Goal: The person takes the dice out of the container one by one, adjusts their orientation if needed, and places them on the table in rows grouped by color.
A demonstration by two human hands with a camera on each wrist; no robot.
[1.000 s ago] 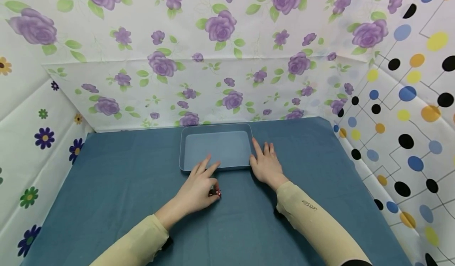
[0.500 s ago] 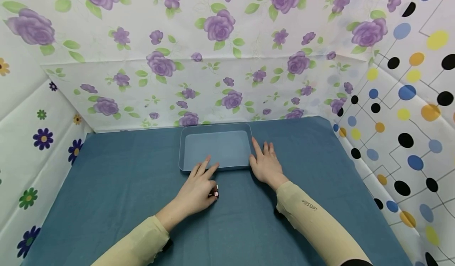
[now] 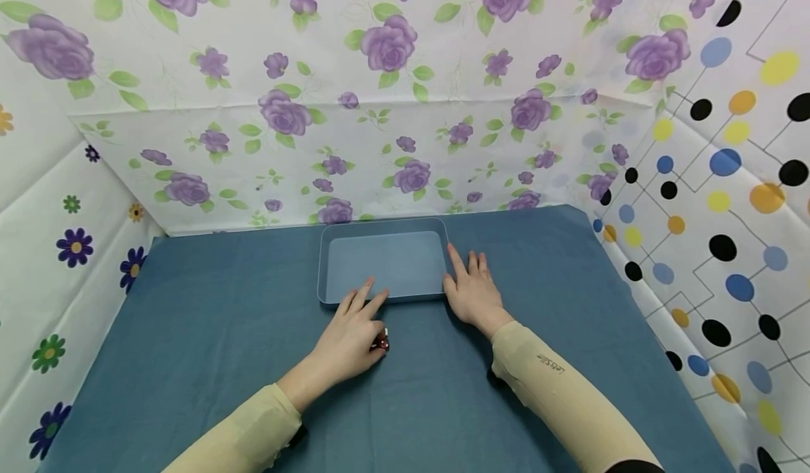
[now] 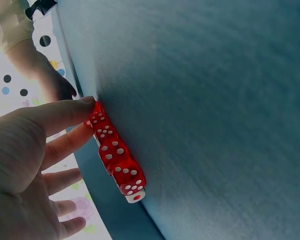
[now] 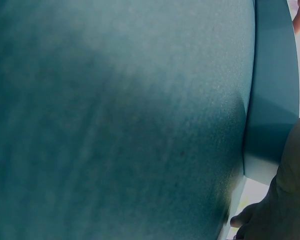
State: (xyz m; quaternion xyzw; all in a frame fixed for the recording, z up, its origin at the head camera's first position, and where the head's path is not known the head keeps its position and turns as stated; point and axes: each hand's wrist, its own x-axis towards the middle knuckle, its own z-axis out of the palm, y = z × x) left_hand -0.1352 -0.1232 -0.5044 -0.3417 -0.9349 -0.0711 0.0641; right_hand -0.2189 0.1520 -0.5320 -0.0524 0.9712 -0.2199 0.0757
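Note:
A shallow blue-grey tray lies at the back middle of the table. My left hand is in front of it, its other fingers spread over the near rim. Between thumb and forefinger it pinches one end of a row of several red dice with white pips. A white die with one red dot sits at the row's far end. From the head view most of the dice are hidden by the fingers. My right hand rests with extended fingers at the tray's right side, holding nothing.
A blue cloth covers the table. Behind it hangs a white sheet with purple roses. Other patterned sheets close off the left and right sides, the right one with coloured dots.
My left thumb and forefinger have shifted slightly leftward with the dice, and a different bit of them shows. The right hand stays at the tray's side. The head view has drifted a little.

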